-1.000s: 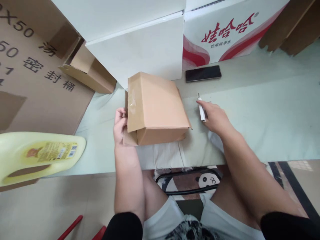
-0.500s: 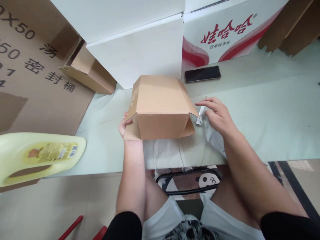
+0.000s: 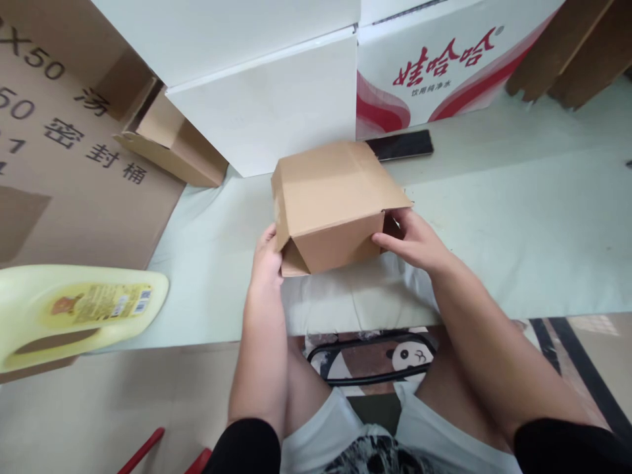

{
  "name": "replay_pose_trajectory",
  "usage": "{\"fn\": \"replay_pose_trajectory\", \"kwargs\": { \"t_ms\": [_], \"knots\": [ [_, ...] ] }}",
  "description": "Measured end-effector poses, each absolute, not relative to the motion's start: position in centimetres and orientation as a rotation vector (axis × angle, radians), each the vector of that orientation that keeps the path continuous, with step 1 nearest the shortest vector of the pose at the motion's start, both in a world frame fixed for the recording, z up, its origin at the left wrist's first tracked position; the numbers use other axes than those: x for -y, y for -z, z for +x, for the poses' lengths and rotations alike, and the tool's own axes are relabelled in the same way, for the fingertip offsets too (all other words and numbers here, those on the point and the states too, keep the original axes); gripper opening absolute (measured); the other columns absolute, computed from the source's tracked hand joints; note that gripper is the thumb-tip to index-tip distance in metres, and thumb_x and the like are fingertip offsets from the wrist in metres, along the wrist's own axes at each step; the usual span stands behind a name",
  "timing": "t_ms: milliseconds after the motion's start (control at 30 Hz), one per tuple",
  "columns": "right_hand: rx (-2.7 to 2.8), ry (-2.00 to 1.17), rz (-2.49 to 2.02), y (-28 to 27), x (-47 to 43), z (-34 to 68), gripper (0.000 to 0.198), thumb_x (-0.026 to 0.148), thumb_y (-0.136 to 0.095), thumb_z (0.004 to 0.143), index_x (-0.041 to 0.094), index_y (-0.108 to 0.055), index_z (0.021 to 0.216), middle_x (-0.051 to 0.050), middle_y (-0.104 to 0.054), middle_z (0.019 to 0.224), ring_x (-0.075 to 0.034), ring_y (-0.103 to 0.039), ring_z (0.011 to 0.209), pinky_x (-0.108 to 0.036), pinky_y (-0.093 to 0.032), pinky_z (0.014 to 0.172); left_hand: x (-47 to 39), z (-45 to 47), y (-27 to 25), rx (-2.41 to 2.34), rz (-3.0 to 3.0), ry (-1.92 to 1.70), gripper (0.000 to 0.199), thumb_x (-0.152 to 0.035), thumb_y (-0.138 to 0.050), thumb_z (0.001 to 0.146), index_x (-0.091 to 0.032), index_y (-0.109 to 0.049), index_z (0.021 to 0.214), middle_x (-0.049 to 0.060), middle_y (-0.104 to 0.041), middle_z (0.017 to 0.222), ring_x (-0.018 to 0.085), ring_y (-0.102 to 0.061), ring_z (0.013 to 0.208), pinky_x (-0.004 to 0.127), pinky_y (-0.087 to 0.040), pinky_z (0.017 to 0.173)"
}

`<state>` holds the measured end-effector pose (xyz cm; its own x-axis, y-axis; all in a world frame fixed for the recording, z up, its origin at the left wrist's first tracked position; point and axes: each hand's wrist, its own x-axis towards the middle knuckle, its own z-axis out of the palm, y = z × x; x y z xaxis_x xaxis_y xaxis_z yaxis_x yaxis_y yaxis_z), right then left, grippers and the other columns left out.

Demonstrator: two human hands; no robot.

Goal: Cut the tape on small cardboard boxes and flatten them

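Observation:
A brown cardboard box [image 3: 336, 187] sits in front of me, turned slightly, with loose flaps at its left and right ends. My left hand [image 3: 267, 257] is closed on its left end, fingers partly hidden behind the flaps. At the other end, my right hand [image 3: 415, 238] grips the box's right corner. Its thumb lies against the front face, while the other fingers go under the right flap and are mostly hidden. A clear, thin plastic piece [image 3: 419, 280] lies below my right wrist.
Behind the box stand white cartons [image 3: 276, 105] and a red-and-white carton [image 3: 439, 72]. A black phone [image 3: 405, 145] lies partly behind the box. To the left are a yellow jug [image 3: 123, 276], a small open carton [image 3: 182, 148] and a large printed carton [image 3: 59, 164]. Pale cloth covers the table [image 3: 518, 224].
My right hand has moved onto the box's right end. The box has shifted right and turned, my left hand moving with it. The small white strip beside my right hand is now out of sight.

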<state>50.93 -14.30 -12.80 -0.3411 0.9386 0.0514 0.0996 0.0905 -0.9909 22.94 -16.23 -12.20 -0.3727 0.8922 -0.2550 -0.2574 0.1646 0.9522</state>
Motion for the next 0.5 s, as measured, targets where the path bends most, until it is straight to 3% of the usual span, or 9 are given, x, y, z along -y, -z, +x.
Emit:
{"fn": "replay_pose_trajectory", "kwargs": {
  "t_ms": [133,233,367,500],
  "knots": [
    [1.506,-1.233,-1.191,13.4,14.1,50.9,0.052,0.060,-0.081,0.072,0.025,-0.054,0.099,-0.006,-0.064,0.101,-0.026,-0.064,0.095,-0.045,-0.057,0.082,16.8,22.6,12.7,-1.511,0.686,-1.331,0.026,-0.036,-0.084,0.055,-0.021,-0.072,0.073,0.002,-0.073,0.073,0.028,-0.072,0.085,0.034,-0.056,0.073],
    [1.482,-1.180,-1.188,13.5,14.0,50.8,0.059,0.058,-0.083,0.069,0.026,-0.050,0.106,-0.004,-0.061,0.100,-0.024,-0.061,0.092,-0.041,-0.053,0.078,16.8,21.8,12.9,-1.495,0.667,-1.289,0.019,-0.026,-0.075,0.053,-0.021,-0.070,0.071,0.002,-0.073,0.078,0.031,-0.071,0.096,0.039,-0.057,0.084],
    [1.440,-0.995,-1.347,13.3,13.9,50.6,0.065,0.054,-0.083,0.068,0.026,-0.047,0.114,-0.005,-0.061,0.104,-0.023,-0.060,0.088,-0.042,-0.053,0.077,16.8,21.1,12.9,-1.384,0.762,-1.320,0.017,-0.017,-0.065,0.057,-0.023,-0.069,0.072,0.005,-0.076,0.102,0.030,-0.064,0.121,0.039,-0.053,0.102],
    [1.423,-0.856,-1.486,13.0,14.0,50.3,0.059,0.053,-0.083,0.068,0.026,-0.049,0.108,-0.005,-0.063,0.098,-0.022,-0.060,0.079,-0.041,-0.053,0.070,16.8,21.1,12.2,-1.298,0.837,-1.502,0.014,-0.013,-0.058,0.058,-0.022,-0.068,0.061,0.007,-0.075,0.103,0.027,-0.063,0.124,0.032,-0.052,0.101]
  ]
}}
